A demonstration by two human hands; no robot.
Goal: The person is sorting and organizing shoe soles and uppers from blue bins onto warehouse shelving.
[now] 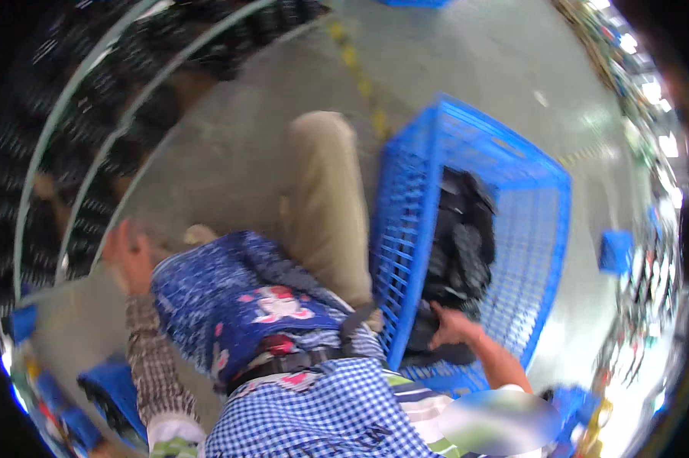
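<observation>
Black goods (463, 237) lie bunched inside the blue crate (407, 229), along the wall nearer the person, the high lattice sides probably keeping the loose pile together. And here's the right hand (457, 330), in over the crate's near end, thumb apart from the fingers, right at a dark piece; whether it grips, I cannot tell. The crate sits close by the right of the bent leg (325, 198), likely so that arm can reach in without a stretch. Out on the other side, the left hand (131, 259) is at the rack (124, 126), too blurred to tell how far its fingers open or if they hold anything; that wide spread of arms perhaps steadies the body. Beyond, striped tape (349, 57) crosses the floor.
</observation>
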